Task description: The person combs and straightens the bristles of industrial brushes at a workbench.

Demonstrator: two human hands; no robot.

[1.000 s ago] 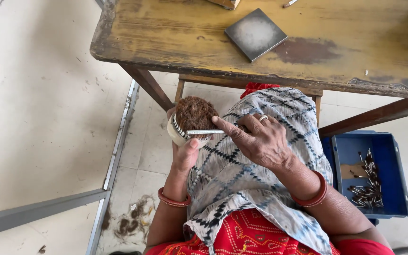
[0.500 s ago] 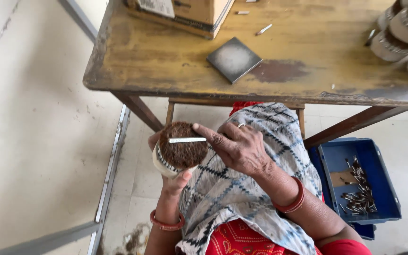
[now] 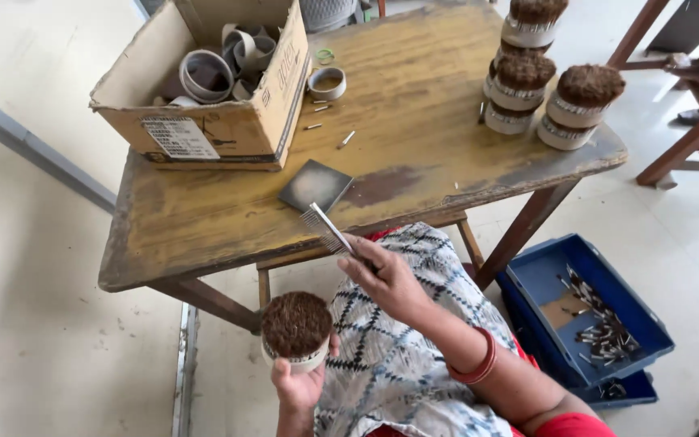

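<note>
Comb lifted clear of the bundle

The bundle (image 3: 296,328) was gripped in the left hand (image 3: 301,387), the comb (image 3: 327,229) pinched by the right hand (image 3: 386,279); level, gentle strokes were judged best.

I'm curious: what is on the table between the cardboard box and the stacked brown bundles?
In the head view, a small ring and a few short sticks lie between the cardboard box and the stacked bundles.
</note>
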